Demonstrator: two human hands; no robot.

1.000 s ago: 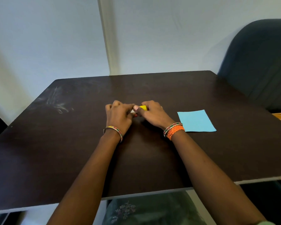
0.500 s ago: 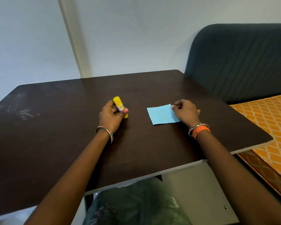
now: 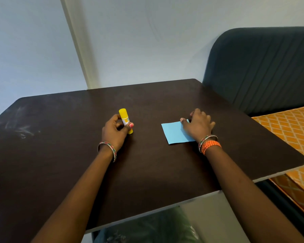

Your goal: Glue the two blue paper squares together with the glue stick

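Observation:
A yellow glue stick point(image 3: 124, 118) stands tilted on the dark table point(image 3: 147, 163), held near its base by my left hand point(image 3: 114, 130). To the right lies a light blue paper square point(image 3: 174, 133) flat on the table. My right hand point(image 3: 197, 125) rests on the paper's far right corner, with fingertips at its top edge. I cannot tell whether a second sheet lies under or on it.
A dark green padded headboard point(image 3: 263, 67) stands at the right behind the table. An orange patterned cover point(image 3: 291, 132) lies beyond the table's right edge. White smudges point(image 3: 23, 128) mark the table's left side.
A second ago both hands were together at the glue stick. My right hand has since gone right onto the blue paper, and my left hand holds the stick upright alone.

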